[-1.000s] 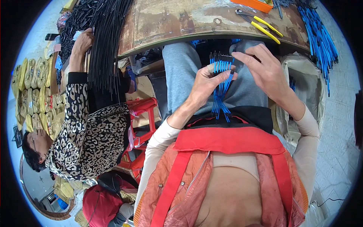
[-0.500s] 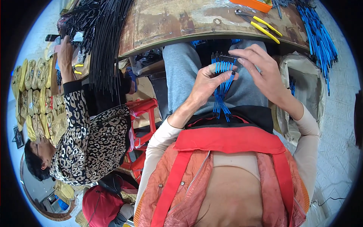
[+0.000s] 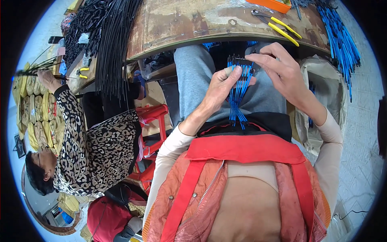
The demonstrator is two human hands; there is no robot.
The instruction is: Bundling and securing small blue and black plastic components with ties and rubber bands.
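Worn wooden workbench (image 3: 193,20) running across top, surface scratched and stained, daylight falling evenly on it. Yellow-handled pliers (image 3: 278,24) lying near far edge beside orange tray (image 3: 274,4). Black cables (image 3: 115,44) hanging over bench's left end. Red plastic stool (image 3: 151,117) standing below. Pale tiled floor (image 3: 363,133) showing at right. Co-worker in leopard-print top (image 3: 92,153) sitting at left.

Single head cam, fisheye, steep downward onto lap, close to workbench (image 3: 193,24) edge.
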